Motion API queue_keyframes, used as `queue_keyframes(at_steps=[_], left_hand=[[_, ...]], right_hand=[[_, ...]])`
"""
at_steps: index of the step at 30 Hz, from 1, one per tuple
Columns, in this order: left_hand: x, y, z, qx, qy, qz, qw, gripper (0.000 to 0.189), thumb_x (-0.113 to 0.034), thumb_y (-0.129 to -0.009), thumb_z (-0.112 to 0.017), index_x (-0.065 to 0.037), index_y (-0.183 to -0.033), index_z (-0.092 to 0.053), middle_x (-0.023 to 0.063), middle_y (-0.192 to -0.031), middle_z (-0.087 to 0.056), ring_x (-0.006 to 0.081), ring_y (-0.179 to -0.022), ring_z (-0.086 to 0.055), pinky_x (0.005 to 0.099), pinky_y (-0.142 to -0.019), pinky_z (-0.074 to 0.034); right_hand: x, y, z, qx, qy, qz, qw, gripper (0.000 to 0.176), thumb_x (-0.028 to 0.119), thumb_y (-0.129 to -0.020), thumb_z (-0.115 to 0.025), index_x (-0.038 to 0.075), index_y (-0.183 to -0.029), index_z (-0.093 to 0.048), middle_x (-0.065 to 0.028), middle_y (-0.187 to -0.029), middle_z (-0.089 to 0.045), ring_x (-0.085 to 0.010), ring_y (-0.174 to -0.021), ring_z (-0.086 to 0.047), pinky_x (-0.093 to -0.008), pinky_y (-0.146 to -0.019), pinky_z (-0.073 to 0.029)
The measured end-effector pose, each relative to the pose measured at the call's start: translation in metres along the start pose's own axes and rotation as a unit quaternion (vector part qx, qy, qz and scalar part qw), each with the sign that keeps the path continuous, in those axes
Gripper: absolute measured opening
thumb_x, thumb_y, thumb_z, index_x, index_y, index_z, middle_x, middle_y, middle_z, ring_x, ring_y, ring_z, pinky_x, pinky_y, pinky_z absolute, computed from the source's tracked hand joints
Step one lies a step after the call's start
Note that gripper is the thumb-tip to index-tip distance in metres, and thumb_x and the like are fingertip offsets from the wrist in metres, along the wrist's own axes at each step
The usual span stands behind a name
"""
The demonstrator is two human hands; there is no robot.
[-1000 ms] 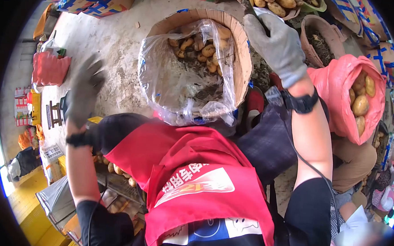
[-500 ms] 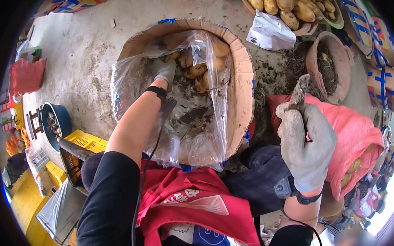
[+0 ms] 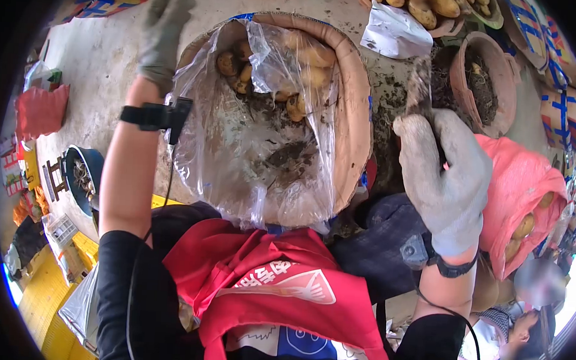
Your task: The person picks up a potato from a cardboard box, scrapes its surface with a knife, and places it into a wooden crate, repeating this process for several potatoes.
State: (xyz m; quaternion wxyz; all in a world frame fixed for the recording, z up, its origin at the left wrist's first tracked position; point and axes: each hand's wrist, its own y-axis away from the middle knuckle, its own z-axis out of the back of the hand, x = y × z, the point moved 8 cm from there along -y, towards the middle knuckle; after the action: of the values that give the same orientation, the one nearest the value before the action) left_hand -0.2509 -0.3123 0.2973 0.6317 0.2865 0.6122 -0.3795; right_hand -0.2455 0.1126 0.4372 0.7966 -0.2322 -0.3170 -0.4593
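Left hand (image 3: 162, 33): gloved and up in the air above the near-left rim of the cardboard drum (image 3: 359, 118). It is blurred. The fingers look loosely stretched and close together, with nothing between them as far as I can make out.
Right hand (image 3: 444, 175): gloved, with the fingers curled tight into a fist round a slim soil-coloured object (image 3: 420, 86). The grip looks firm, probably so the object doesn't slip.
Slim soil-coloured object: it sticks up out of the right fist, just right of the drum and over the dirty floor. It is too smeared to name.
Plastic liner (image 3: 238, 145): a clear bag draped over the drum's rim, I'd guess to keep soil off the cardboard.
Potatoes (image 3: 232, 63): bunched at the drum's far side with loose dirt nearer, well below the left hand.
Pink sack (image 3: 522, 186): slumped open just beside the right wrist, with potatoes showing in it within easy reach.
Soil basket (image 3: 482, 86): beyond the right hand, holding dirt and roots.
Potato basket (image 3: 434, 5): at the far edge, heaped.
Red apron (image 3: 276, 277): covers the person's front.
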Motion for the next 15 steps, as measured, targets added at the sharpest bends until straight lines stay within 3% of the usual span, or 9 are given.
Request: queue_keyframes(at_steps=[2, 4, 6, 8, 12, 13, 14, 15], left_hand=[[-0.043, 0.004, 0.021, -0.021, -0.043, 0.016, 0.999, 0.041, -0.023, -0.105, -0.062, -0.008, -0.143, -0.059, 0.0066, -0.136, -0.065, 0.0192, -0.118, -0.066, 0.0328, -0.101, -0.052], [-0.08, 0.035, 0.025, -0.019, -0.029, 0.021, 0.999, 0.042, -0.025, -0.107, -0.058, -0.006, -0.145, -0.055, 0.0089, -0.143, -0.061, 0.0214, -0.122, -0.064, 0.0338, -0.104, -0.05], [-0.097, 0.065, 0.024, 0.052, 0.107, 0.062, 0.991, 0.043, -0.026, -0.107, -0.059, -0.002, -0.142, -0.057, 0.0101, -0.134, -0.065, 0.0199, -0.113, -0.066, 0.0314, -0.096, -0.054], [-0.111, 0.098, 0.026, 0.077, 0.147, 0.067, 0.984, 0.042, -0.024, -0.108, -0.055, -0.001, -0.143, -0.056, 0.0122, -0.137, -0.064, 0.0215, -0.117, -0.066, 0.0324, -0.1, -0.053], [-0.11, 0.158, 0.03, 0.065, 0.265, 0.093, 0.958, 0.042, -0.024, -0.108, -0.055, -0.002, -0.144, -0.054, 0.0128, -0.138, -0.063, 0.0226, -0.117, -0.065, 0.0354, -0.101, -0.053], [-0.103, 0.167, 0.037, 0.033, 0.276, 0.101, 0.955, 0.045, -0.026, -0.109, -0.053, -0.003, -0.147, -0.051, 0.0126, -0.141, -0.06, 0.023, -0.122, -0.062, 0.0361, -0.105, -0.05], [-0.092, 0.176, 0.048, -0.002, 0.287, 0.112, 0.951, 0.047, -0.029, -0.11, -0.05, -0.005, -0.15, -0.047, 0.0125, -0.144, -0.058, 0.0233, -0.127, -0.059, 0.0368, -0.109, -0.048], [-0.072, 0.178, 0.067, -0.054, 0.284, 0.113, 0.95, 0.047, -0.029, -0.109, -0.052, -0.005, -0.149, -0.048, 0.0135, -0.143, -0.059, 0.0263, -0.129, -0.058, 0.039, -0.112, -0.046]], right_hand=[[-0.006, 0.002, -0.001, 0.0, 0.02, 0.012, 1.0, 0.016, 0.018, -0.094, -0.072, 0.004, -0.09, -0.067, -0.0187, -0.078, -0.066, -0.0404, -0.071, -0.065, -0.0425, -0.06, -0.049], [-0.01, 0.002, -0.007, 0.016, 0.173, 0.095, 0.98, 0.025, 0.028, -0.097, -0.066, 0.004, -0.094, -0.069, -0.0237, -0.088, -0.069, -0.0447, -0.08, -0.067, -0.0479, -0.066, -0.052], [-0.037, -0.003, -0.012, 0.046, 0.174, -0.06, 0.982, 0.034, 0.035, -0.097, -0.06, 0.004, -0.101, -0.071, -0.0265, -0.1, -0.069, -0.0457, -0.089, -0.068, -0.052, -0.075, -0.055], [-0.06, -0.012, -0.025, 0.09, 0.218, -0.125, 0.964, 0.034, 0.033, -0.096, -0.057, 0.004, -0.106, -0.072, -0.0294, -0.107, -0.069, -0.0458, -0.099, -0.068, -0.0517, -0.085, -0.055], [-0.131, -0.012, -0.067, 0.107, 0.254, -0.163, 0.947, 0.032, 0.026, -0.095, -0.055, 0.002, -0.107, -0.072, -0.032, -0.11, -0.069, -0.0462, -0.108, -0.067, -0.0515, -0.096, -0.053], [-0.146, -0.006, -0.076, 0.13, 0.25, -0.185, 0.941, 0.032, 0.024, -0.095, -0.054, 0.001, -0.109, -0.071, -0.0325, -0.112, -0.069, -0.0465, -0.11, -0.067, -0.0513, -0.099, -0.051], [-0.149, 0.006, -0.078, 0.133, 0.286, -0.233, 0.92, 0.037, 0.023, -0.094, -0.055, -0.001, -0.12, -0.065, -0.0304, -0.115, -0.07, -0.0454, -0.111, -0.067, -0.0506, -0.1, -0.052], [-0.136, 0.012, -0.079, 0.08, 0.309, -0.186, 0.929, 0.039, 0.024, -0.094, -0.056, 0.0, -0.124, -0.062, -0.029, -0.115, -0.07, -0.0451, -0.11, -0.067, -0.0506, -0.099, -0.052]])
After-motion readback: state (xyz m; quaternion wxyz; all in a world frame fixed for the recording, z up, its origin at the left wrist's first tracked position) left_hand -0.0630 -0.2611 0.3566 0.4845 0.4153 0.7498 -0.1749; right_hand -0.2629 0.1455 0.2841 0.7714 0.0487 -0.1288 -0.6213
